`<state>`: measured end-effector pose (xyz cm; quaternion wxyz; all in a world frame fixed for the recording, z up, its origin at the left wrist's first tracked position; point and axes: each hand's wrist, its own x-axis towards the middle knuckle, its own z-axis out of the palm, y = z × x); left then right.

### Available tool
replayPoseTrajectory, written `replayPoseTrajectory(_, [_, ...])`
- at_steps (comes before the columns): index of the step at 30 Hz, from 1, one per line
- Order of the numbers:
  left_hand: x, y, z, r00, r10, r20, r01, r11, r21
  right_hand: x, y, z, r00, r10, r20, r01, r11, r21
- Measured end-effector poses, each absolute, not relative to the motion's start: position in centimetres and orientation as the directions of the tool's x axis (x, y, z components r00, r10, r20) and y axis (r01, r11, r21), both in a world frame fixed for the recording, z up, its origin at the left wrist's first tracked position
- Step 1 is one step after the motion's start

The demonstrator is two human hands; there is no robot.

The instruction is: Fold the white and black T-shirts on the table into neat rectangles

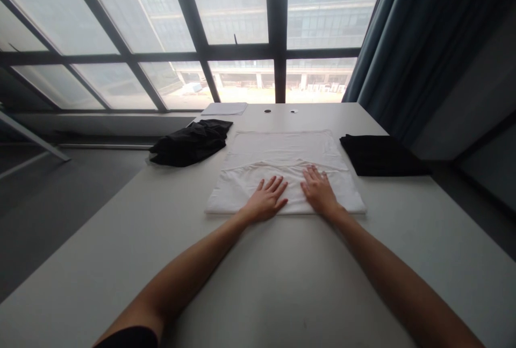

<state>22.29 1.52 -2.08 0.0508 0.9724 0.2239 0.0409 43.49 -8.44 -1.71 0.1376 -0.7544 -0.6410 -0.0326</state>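
Black fabric of a sleeve (128,338) edges the lower left corner, where the left arm (181,272) enters; the right arm (399,267) enters from the lower right, bare. Both stretch forward over a pale, smooth tabletop (290,272) that widens toward the bottom of the frame. At the centre the left hand (266,199) and right hand (319,191) lie palm down, well apart, fingers spread and gripping nothing, pressed on the white cloth (293,178). This lies flat mid-frame, its nearer part layered over the farther, with a rumpled edge across it between the two.

Right of centre sits a neatly flattened black cloth (382,155); left of centre, a crumpled black bundle (191,143). Grey floor (92,192) shows at the left. Beyond, paper (224,108) rests at the tabletop's far end. A blue-grey curtain (381,49) hangs upper right, beside dark-framed windows (237,4) with a hazy building (332,14) outside.
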Motion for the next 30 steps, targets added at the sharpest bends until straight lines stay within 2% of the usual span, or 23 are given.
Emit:
replayPoseTrajectory(3, [22.2,1.3,-2.3,0.884,0.465,0.042,0.458,-0.881,0.12,40.6,-8.6,-1.9,0.007,0.991,0.136,0.978,0.021,-0.209])
replayPoseTrajectory(5, [22.1,1.5,-2.2,0.877,0.478,0.039,0.47,-0.873,0.128,40.2,-8.7,-2.1,-0.025,0.995,0.094,0.973,0.046,-0.224])
replayPoseTrajectory(8, [22.0,1.6,-2.0,0.878,0.479,0.029,0.471,-0.872,0.136,42.2,-8.9,-2.4,0.042,0.996,0.076,0.977,-0.025,-0.21])
replayPoseTrajectory(13, [22.1,1.5,-1.9,0.873,0.487,0.01,0.48,-0.864,0.149,49.2,-9.8,-2.7,0.288,0.955,0.069,0.95,-0.277,-0.144])
replayPoseTrajectory(15, [22.1,1.4,-1.8,0.873,0.488,0.009,0.481,-0.863,0.152,51.2,-10.2,-2.8,0.342,0.936,0.078,0.935,-0.331,-0.131])
replayPoseTrajectory(22, [22.2,2.2,-1.1,0.871,0.491,0.006,0.479,-0.853,0.209,52.0,-10.2,-3.4,0.35,0.928,0.126,0.935,-0.338,-0.106])
replayPoseTrajectory(24, [21.9,3.6,-0.8,0.849,0.528,0.029,0.511,-0.834,0.208,51.8,-10.1,-3.6,0.351,0.925,0.147,0.935,-0.34,-0.098])
replayPoseTrajectory(27, [20.8,5.9,-0.7,0.779,0.623,0.065,0.61,-0.779,0.145,51.6,-10.1,-3.8,0.361,0.918,0.165,0.932,-0.351,-0.088])
replayPoseTrajectory(30, [19.6,7.3,-1.3,0.726,0.687,0.028,0.679,-0.723,0.125,51.6,-10.2,-3.7,0.37,0.915,0.162,0.928,-0.356,-0.106])
